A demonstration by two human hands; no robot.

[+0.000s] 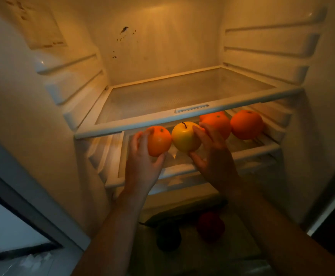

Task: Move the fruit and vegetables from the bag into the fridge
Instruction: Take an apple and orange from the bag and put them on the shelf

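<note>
Fridge (162, 46): I'm seeing amber light glowing inside.
Lower shelf (252, 152): carrying two oranges (246, 125) at right.
Left hand (142, 166): fingers (137, 139) grasping orange (159, 141) over that shelf.
Right hand (214, 158): fingers (202, 134) grasping apple (183, 138) beside it.

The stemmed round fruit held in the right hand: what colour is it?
The round apple is yellow, dark-stemmed; head view.

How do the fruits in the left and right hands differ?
The round orange fruit in the left hand has a flat greenish stem button; the smooth yellow apple in the right hand has a thin dark stem. Both are round, similar in size, side by side.
</note>
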